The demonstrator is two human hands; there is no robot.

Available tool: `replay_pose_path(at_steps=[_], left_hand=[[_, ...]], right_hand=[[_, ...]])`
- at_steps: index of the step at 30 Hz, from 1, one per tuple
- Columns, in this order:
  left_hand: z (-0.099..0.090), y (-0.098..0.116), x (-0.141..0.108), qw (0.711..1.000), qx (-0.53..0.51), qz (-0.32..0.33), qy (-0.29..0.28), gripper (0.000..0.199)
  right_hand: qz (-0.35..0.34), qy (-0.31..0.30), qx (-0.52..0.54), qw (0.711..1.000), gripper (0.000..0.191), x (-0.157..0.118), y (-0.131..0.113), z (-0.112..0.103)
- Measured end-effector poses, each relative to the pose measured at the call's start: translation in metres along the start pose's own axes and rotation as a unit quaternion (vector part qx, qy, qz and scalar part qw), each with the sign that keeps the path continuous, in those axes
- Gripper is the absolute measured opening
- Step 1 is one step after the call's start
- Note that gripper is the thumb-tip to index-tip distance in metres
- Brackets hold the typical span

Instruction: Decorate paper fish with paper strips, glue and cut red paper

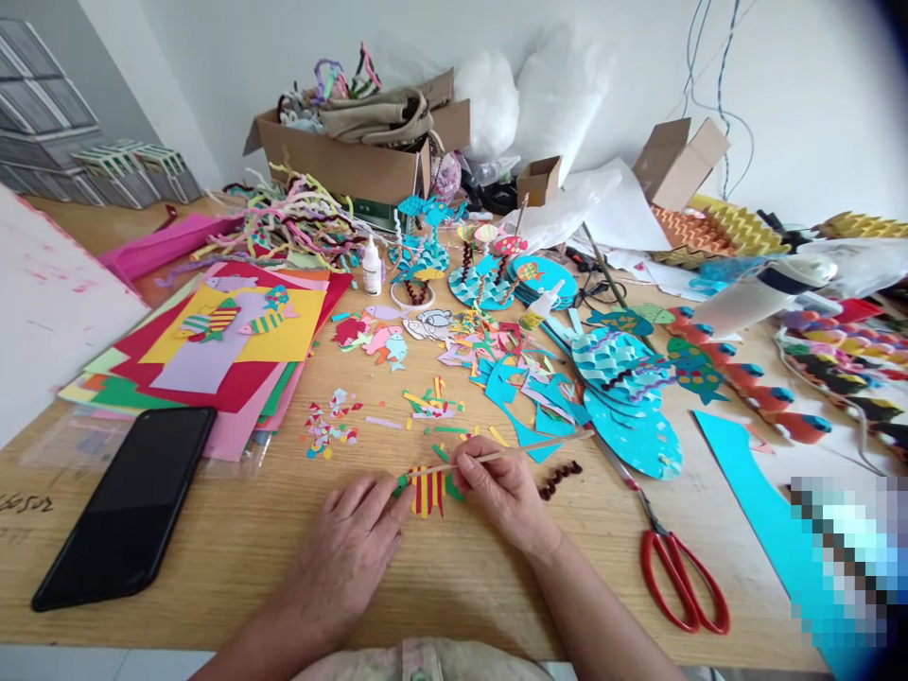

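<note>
A small paper fish (427, 493) with red and yellow stripes and green ends lies on the wooden table in front of me. My left hand (353, 541) rests on the table with its fingertips on the fish's green left end. Pinched in my right hand (505, 492) is a thin wooden stick (543, 445), its left tip over the fish's upper left part and its other end pointing right. A curled brown pipe cleaner (560, 480) lies just right of my right hand.
Red-handled scissors (685, 579) lie at the right, a black phone (128, 506) at the left beside stacked coloured paper (290, 355). Paper scraps (521, 392), glue bottles (372, 267) and blue paper discs (635, 435) lie beyond my hands. A cardboard box (340, 161) stands behind.
</note>
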State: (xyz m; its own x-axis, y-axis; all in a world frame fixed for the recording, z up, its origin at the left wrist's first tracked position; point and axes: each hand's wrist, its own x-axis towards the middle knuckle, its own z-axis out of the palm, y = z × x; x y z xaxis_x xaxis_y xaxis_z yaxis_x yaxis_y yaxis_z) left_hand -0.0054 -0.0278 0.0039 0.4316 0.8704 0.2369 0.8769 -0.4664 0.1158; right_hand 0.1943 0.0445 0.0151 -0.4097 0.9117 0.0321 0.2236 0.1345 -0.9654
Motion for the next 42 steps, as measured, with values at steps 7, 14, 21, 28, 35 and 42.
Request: replay_pose_path(at_steps=[7,14,21,28,35,42], left_hand=[[0.0024,0.0003,-0.0002,1.0,0.004,0.001,0.004,0.031],[0.0,0.0009,0.0015,1.0,0.009,0.007,0.027,0.028],[-0.0008,0.0011,0.0013,1.0,0.009,0.006,0.025,0.031],[0.0007,0.0006,0.0007,1.0,0.012,0.007,0.014,0.031],[0.0022,0.0008,-0.0004,1.0,0.023,0.006,0.008,0.026],[0.0025,0.0012,0.001,0.999,0.019,0.01,0.046,0.025]], right_hand=[[-0.026,0.002,-0.019,0.999,0.033,0.0018,-0.005,0.0015],[-0.038,-0.003,-0.019,0.999,0.032,0.0025,-0.0051,0.0023],[-0.001,0.02,0.043,0.999,0.03,0.0014,-0.0006,-0.0006],[-0.006,0.013,-0.003,1.0,0.033,0.0019,-0.0008,-0.0001],[-0.057,0.011,-0.042,0.997,0.03,0.0024,-0.0007,0.0016],[-0.102,0.001,-0.067,0.993,0.029,0.0027,-0.0054,0.0001]])
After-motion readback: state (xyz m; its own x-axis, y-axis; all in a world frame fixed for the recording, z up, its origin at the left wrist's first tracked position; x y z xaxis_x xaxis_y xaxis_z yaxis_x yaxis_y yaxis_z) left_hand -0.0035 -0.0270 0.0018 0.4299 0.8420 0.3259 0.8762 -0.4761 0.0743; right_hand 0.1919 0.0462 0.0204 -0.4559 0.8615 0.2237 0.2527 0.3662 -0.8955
